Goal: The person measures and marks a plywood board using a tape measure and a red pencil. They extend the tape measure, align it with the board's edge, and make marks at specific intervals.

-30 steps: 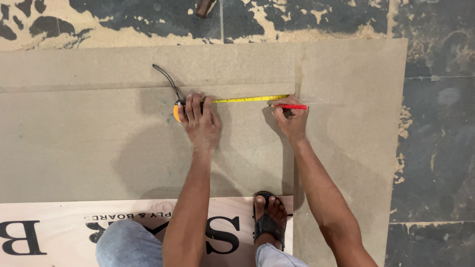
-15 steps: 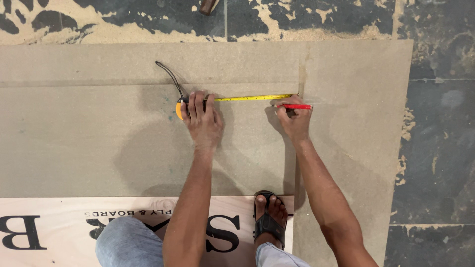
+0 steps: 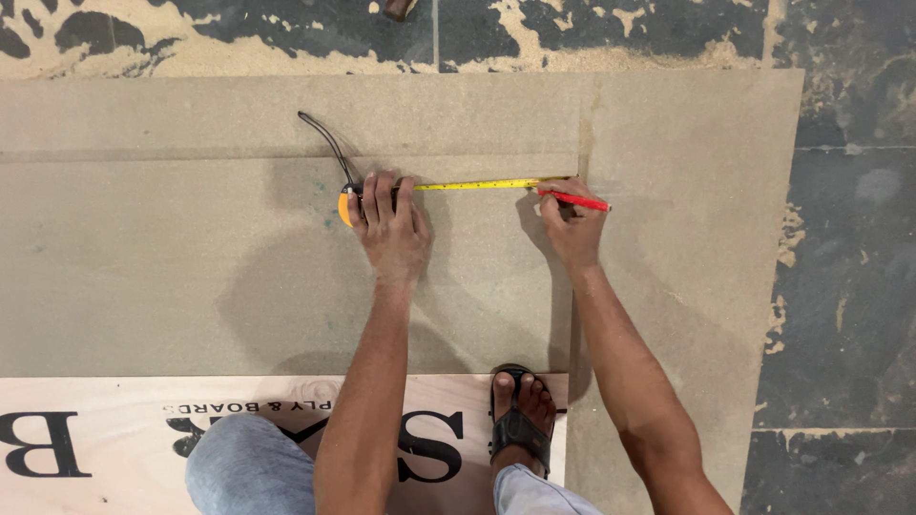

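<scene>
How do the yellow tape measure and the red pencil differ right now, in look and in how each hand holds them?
The yellow tape measure is a long flat blade drawn out of an orange case; the red pencil is a short thin stick. The left hand presses flat on the tape's case, while the right hand pinches the pencil in its grip. The tape runs level; the pencil slants slightly. Both lie on the brown fibreboard sheet, meeting near its right edge.

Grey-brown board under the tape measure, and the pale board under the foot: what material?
Grey-brown board: likely fibreboard such as MDF; flat, matte, uniform, no grain showing. Pale board: looks like plywood; light wood with faint grain, large black printing on its face. Tape measure: orange case, probably plastic, with a yellow blade, likely painted metal.
</scene>
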